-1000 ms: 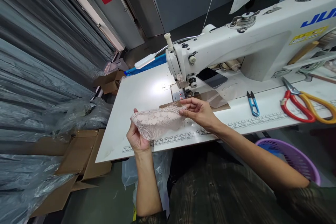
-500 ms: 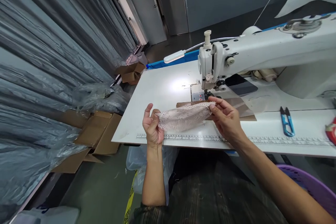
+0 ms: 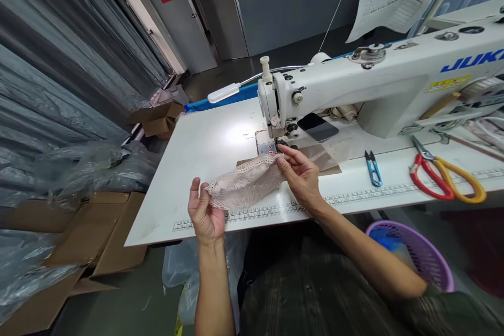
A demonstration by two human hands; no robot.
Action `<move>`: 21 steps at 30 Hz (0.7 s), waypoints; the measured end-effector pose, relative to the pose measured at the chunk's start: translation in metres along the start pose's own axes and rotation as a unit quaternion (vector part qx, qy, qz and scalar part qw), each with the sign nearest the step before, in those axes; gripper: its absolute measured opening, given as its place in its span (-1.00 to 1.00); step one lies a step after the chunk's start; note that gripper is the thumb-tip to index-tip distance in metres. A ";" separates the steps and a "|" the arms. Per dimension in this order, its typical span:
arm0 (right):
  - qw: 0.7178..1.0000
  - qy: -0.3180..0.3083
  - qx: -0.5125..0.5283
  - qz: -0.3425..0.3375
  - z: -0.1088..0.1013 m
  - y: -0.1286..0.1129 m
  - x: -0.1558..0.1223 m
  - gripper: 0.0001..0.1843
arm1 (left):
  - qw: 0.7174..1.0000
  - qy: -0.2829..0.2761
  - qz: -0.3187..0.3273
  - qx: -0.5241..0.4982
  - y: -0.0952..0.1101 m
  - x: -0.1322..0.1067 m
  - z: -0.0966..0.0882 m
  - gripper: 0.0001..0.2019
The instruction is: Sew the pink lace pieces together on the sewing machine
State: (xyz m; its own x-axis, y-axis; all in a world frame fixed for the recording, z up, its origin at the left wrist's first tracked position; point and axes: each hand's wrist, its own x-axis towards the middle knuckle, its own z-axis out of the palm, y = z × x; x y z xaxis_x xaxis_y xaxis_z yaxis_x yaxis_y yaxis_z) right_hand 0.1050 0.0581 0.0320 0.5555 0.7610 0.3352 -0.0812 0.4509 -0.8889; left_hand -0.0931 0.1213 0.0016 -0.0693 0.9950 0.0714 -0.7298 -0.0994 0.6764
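Note:
I hold a piece of pale pink lace (image 3: 246, 185) stretched between both hands above the white sewing table (image 3: 205, 152). My left hand (image 3: 205, 213) pinches its left end near the table's front edge. My right hand (image 3: 300, 173) grips the right end, just in front of the needle and presser foot (image 3: 280, 139) of the white sewing machine (image 3: 374, 84). A brown card sheet (image 3: 328, 168) lies on the table under the lace's right end.
Blue thread snips (image 3: 372, 168) and red and yellow scissors (image 3: 444, 173) lie on the table to the right. A purple basket (image 3: 421, 257) stands below the table at right. Cardboard boxes (image 3: 102, 236) and plastic sheeting (image 3: 79, 168) fill the floor at left.
Both hands have kept hold of the lace. The right end has moved closer to the presser foot, while the view swung left and back to the right.

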 end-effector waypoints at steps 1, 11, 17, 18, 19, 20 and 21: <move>1.000 0.003 0.006 0.013 0.000 0.000 0.001 -0.59 | 1.000 -0.005 -0.004 -0.008 0.000 -0.001 0.000 -0.57; 0.985 -0.052 0.081 0.145 -0.008 -0.006 0.006 -0.70 | 0.997 -0.067 0.030 0.007 0.005 -0.006 0.006 -0.55; 0.983 -0.087 0.049 0.151 -0.016 -0.009 0.007 -0.69 | 0.982 -0.081 0.077 0.155 0.011 0.000 0.004 -0.51; 0.981 -0.105 0.036 0.157 -0.016 -0.011 0.008 -0.69 | 0.976 -0.109 0.062 0.180 0.013 0.002 0.005 -0.50; 0.978 -0.130 0.017 0.161 -0.016 -0.015 0.009 -0.69 | 0.968 -0.141 0.049 0.202 0.015 0.003 0.007 -0.50; 0.974 -0.159 -0.009 0.160 -0.015 -0.019 0.010 -0.69 | 0.959 -0.175 0.039 0.219 0.017 0.005 0.012 -0.51; 0.969 -0.191 -0.040 0.154 -0.014 -0.024 0.011 -0.68 | 0.948 -0.212 0.032 0.234 0.019 0.006 0.017 -0.51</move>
State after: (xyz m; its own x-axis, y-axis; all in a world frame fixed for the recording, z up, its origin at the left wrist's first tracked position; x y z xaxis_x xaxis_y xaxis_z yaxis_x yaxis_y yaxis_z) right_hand 0.1247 0.0493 0.0528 0.1679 0.9776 0.1270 -0.1223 0.1485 -0.9813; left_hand -0.0957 0.1256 0.0278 0.2497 0.9049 0.3448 -0.3445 -0.2497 0.9050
